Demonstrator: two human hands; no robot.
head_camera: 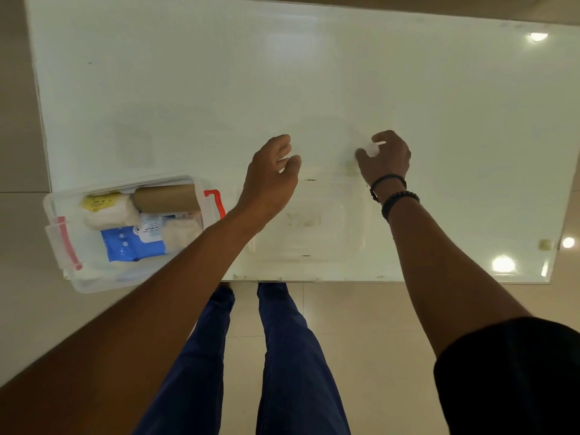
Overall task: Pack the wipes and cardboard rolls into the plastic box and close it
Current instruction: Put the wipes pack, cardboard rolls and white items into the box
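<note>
Box (62, 246): clear plastic, uncovered, well left of both hands, overhanging the table (188, 73) corner.
Contents: blue wipes pack (131, 243), cardboard roll (166, 199), white bundles.
Lid (309, 221): transparent, flat on the table, below and between the fingertips (hard to trace).
Left hand (270, 180): fingers spread and curled, holding nothing, above the lid's far-left corner.
Right hand (387, 158): fingers pinched around the lid's pale clip (372, 149).

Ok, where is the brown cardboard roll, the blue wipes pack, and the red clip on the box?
cardboard roll (168, 199), head view, middle of its side.
blue wipes pack (131, 244), head view, blue front.
red clip (216, 202), head view, its bend.
</note>
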